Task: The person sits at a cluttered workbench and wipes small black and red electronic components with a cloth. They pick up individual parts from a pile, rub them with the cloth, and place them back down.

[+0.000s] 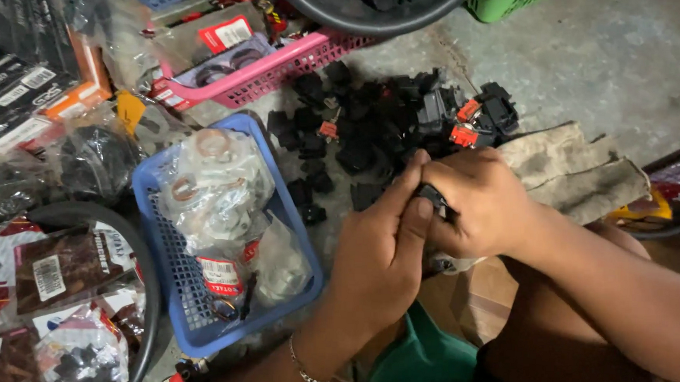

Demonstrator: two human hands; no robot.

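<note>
Both my hands meet over the floor and grip one small black plastic part [433, 196], mostly hidden between the fingers. My left hand [379, 255], with a thin bracelet at the wrist, presses its thumb and fingers against the part from the left. My right hand [475, 202] closes over it from the right. Just beyond the hands lies a heap of black plastic switch parts [374, 131], some with red-orange pieces [464, 133].
A blue basket [153, 204] with clear bags of rings sits left of my hands. A pink basket [284, 64] with packaged parts stands behind it. Bagged goods and a tyre [145, 281] crowd the left. A worn cloth [574, 168] lies at right on the concrete floor.
</note>
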